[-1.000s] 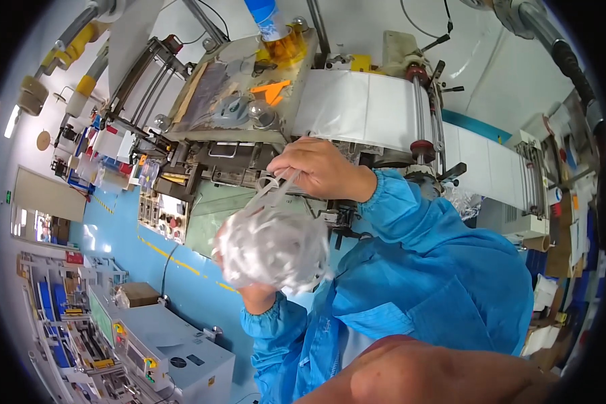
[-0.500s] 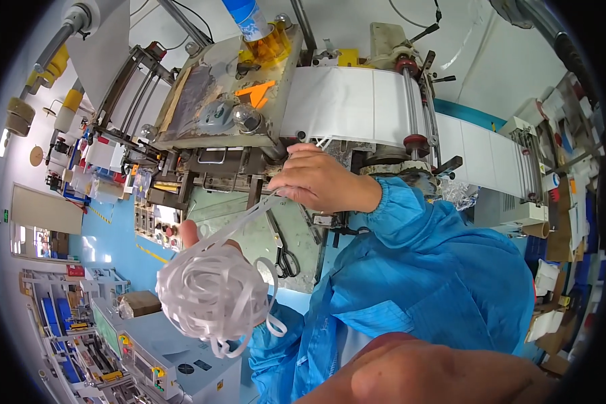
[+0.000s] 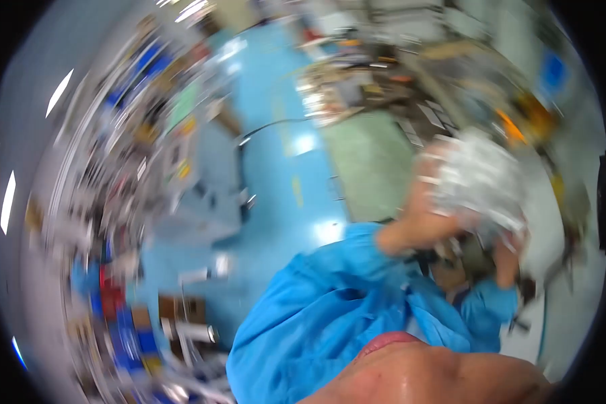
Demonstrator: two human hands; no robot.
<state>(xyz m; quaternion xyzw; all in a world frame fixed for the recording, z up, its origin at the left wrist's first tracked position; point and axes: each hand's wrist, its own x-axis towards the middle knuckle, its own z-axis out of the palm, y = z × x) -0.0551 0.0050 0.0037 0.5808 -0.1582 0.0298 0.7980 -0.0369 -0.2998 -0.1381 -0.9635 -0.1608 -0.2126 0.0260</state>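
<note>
White strips, wadded into a rough ball [image 3: 481,178], sit just right of the green tabletop [image 3: 370,168], with your left hand [image 3: 421,202] cupped around their near-left side. Your right hand [image 3: 508,252], lower right of that tabletop, is at the ball's underside, partly hidden and smeared (grip or mere touch, you cannot tell). Roundish and blurred, the ball shows you no clear long axis or pointing end. Left of the tabletop's long edge, the blue floor [image 3: 269,175] gives you a broad lane, bounded farther left by a grey cabinet [image 3: 202,195]. Shelving beyond is too blurred to sort.
</note>
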